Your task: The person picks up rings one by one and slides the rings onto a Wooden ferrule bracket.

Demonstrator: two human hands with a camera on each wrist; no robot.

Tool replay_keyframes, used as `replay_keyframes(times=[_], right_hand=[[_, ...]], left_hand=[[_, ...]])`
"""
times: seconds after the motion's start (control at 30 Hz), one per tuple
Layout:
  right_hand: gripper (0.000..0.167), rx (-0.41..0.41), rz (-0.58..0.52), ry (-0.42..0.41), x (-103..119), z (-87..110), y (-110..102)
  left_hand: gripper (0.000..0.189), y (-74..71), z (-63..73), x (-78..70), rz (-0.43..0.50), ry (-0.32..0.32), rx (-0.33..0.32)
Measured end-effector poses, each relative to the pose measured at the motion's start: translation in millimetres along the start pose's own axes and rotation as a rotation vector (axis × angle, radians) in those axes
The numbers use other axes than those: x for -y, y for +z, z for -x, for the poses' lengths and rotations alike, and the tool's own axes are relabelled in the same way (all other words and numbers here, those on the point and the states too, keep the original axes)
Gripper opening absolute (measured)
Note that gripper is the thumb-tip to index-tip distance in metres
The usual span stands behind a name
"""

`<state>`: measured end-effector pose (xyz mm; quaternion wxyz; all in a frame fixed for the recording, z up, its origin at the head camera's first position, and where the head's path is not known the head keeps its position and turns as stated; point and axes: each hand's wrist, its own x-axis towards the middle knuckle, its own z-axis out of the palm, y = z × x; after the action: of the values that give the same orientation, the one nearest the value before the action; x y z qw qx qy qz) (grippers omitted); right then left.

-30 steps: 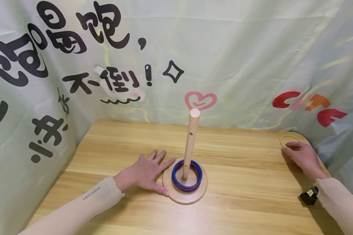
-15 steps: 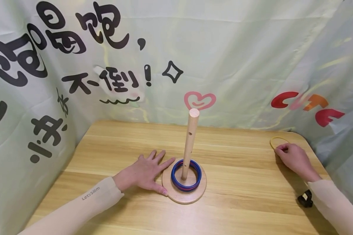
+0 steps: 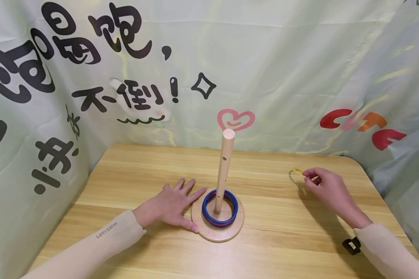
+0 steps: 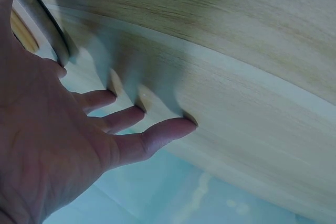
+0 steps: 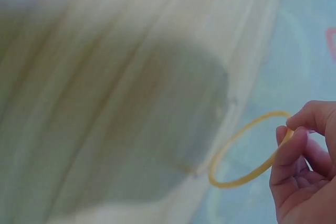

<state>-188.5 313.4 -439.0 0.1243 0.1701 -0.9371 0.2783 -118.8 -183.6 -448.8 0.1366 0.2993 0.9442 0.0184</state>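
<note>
My right hand (image 3: 326,190) pinches a thin yellow ring (image 5: 236,183) between thumb and fingertips, above the right part of the table. In the right wrist view the ring points away from the hand, tilted. My left hand (image 3: 172,205) lies with spread fingers on the table, thumb and forefinger at the left edge of a round wooden base (image 3: 220,235). From that base rises an upright wooden peg (image 3: 225,166) with small holes. Several stacked rings (image 3: 236,217), blue with some red between, lie around the foot of the peg.
The wood-grain table (image 3: 286,248) has a rounded far right corner. A pale printed curtain (image 3: 286,77) hangs close behind it and along both sides. A small black wrist camera (image 3: 351,245) sticks out below the right sleeve.
My right hand has moved left from the table's right edge, carrying the yellow ring, which now appears nearly edge-on. The left hand and the peg stay in place.
</note>
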Motion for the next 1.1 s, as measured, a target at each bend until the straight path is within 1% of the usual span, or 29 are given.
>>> replay_keyframes(times=[0.17,0.3,0.43,0.6,0.67,0.73,0.77,0.8,0.83,0.87,1.0,1.07,1.1], right_hand=[[0.015,-0.042,-0.040,-0.102,25,5.8,-3],[0.021,-0.097,-0.049,-0.185,46,8.6,-7],[0.028,-0.144,-0.055,-0.253,70,10.5,-16],[0.037,-0.175,-0.098,-0.340,101,13.8,-31],[0.028,-0.192,-0.126,-0.388,111,14.0,-36],[0.010,-0.199,-0.148,-0.426,121,13.5,-41],[0.012,-0.204,-0.163,-0.444,125,12.9,-43],[0.018,-0.207,-0.180,-0.457,130,12.3,-45],[0.028,-0.204,-0.191,-0.461,135,11.8,-48],[0.031,-0.203,-0.207,-0.464,140,11.5,-51],[0.015,-0.237,-0.310,-0.474,158,9.1,-62],[0.011,-0.267,-0.362,-0.474,166,7.2,-66],[0.012,-0.284,-0.387,-0.472,170,5.8,-68]], left_hand=[[0.123,0.4,0.3,0.1,0.000,0.000,0.002],[0.122,-0.3,0.8,0.2,-0.013,0.003,0.001],[0.122,-1.2,1.4,0.2,-0.017,0.006,0.000],[0.123,-1.2,1.2,0.3,-0.019,0.003,0.000],[0.123,-1.1,0.9,0.4,-0.022,0.000,-0.001],[0.123,-1.5,1.0,0.3,-0.030,-0.004,0.002],[0.123,-1.6,0.9,0.4,-0.033,-0.007,0.004],[0.124,-1.6,0.9,0.5,-0.036,-0.008,0.003],[0.124,-1.6,0.8,0.6,-0.039,-0.010,0.003],[0.124,-1.5,0.8,0.6,-0.041,-0.010,0.004],[0.123,-1.1,1.1,0.3,-0.033,-0.002,-0.001],[0.123,-1.7,1.7,0.1,-0.016,0.002,0.002],[0.123,-1.9,2.1,0.1,-0.005,0.003,0.004]])
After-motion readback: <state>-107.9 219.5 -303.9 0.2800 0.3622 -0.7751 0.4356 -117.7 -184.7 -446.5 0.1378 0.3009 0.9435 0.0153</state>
